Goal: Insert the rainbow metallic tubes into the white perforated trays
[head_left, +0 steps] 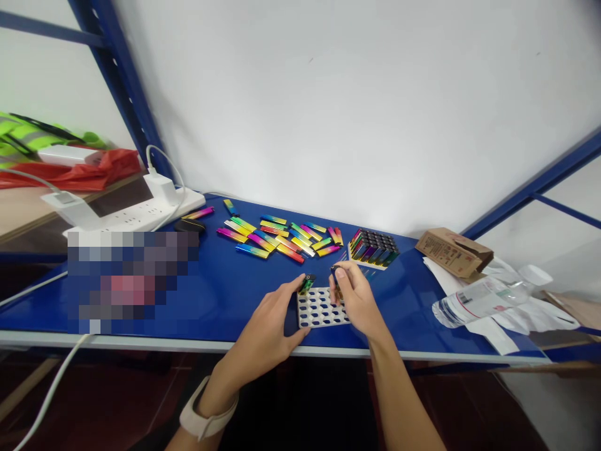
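A white tray with rows of holes (315, 308) lies near the table's front edge. My left hand (270, 316) spans its left side, thumb at the front edge and index finger by a lighter (307, 283) standing in the back left corner. Between the curled fingers of my right hand (355, 293) is another lighter (336, 269) with a dark top, above the tray's right part; its lower part is mostly hidden. Behind the tray, several shiny rainbow-coloured lighters (290, 247) lie loose. A second tray packed with upright lighters (374, 246) stands at the back right.
To the right are a torn cardboard box (453, 252), a clear plastic bottle (483, 300) on its side and white paper. A white power strip (136, 215) with plugs and cables lies on the left, beside a blurred-out area. A white wall rises behind the blue table (211, 300).
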The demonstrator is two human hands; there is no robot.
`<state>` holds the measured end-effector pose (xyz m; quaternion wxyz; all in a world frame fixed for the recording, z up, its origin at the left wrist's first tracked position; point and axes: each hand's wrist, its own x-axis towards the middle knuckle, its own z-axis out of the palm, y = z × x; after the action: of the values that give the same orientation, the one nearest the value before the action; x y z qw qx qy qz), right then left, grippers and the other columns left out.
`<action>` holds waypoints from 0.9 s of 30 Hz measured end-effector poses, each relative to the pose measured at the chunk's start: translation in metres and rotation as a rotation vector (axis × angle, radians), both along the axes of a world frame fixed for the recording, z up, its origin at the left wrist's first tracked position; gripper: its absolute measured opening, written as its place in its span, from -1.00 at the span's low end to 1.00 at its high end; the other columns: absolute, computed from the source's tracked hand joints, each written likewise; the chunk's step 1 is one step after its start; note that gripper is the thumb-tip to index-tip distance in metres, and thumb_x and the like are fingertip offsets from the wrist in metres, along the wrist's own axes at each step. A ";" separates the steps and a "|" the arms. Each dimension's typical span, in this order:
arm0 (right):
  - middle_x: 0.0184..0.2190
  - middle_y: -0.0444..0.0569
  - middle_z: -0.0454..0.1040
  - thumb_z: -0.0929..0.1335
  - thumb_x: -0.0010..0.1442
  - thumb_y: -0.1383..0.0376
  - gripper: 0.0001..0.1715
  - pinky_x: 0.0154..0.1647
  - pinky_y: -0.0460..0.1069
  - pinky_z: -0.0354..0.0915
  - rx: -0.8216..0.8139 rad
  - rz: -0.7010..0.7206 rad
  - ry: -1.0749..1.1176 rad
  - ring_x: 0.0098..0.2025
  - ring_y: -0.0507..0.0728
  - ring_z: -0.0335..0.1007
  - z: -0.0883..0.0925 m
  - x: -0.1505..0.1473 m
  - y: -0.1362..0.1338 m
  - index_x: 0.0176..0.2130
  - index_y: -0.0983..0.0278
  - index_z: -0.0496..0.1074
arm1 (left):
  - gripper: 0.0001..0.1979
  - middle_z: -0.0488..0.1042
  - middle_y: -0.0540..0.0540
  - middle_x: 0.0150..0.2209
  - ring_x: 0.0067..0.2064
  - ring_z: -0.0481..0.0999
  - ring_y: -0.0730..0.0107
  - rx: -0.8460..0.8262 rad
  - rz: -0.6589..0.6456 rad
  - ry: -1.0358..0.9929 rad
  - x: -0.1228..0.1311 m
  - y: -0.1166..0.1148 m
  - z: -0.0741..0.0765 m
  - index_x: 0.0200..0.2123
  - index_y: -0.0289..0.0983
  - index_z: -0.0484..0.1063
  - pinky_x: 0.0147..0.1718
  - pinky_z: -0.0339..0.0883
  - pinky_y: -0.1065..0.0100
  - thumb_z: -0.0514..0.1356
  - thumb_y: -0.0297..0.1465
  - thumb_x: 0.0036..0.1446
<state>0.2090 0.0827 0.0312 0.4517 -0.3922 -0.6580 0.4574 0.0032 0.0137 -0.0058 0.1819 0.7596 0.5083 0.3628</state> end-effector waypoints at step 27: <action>-0.28 -0.02 0.52 0.28 0.46 0.14 -0.70 -0.15 0.03 0.37 0.201 0.057 -0.204 -0.23 0.15 0.50 -0.001 0.006 -0.002 0.04 0.20 0.49 | -0.13 0.20 -0.07 0.39 0.35 0.26 0.14 -0.038 0.001 0.004 -0.001 -0.001 -0.001 0.48 0.03 -0.18 0.30 0.21 0.09 0.27 -0.30 0.28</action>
<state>0.2151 0.0812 0.0305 0.4064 -0.3704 -0.7540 0.3595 0.0022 0.0126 -0.0066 0.1952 0.7565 0.5157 0.3516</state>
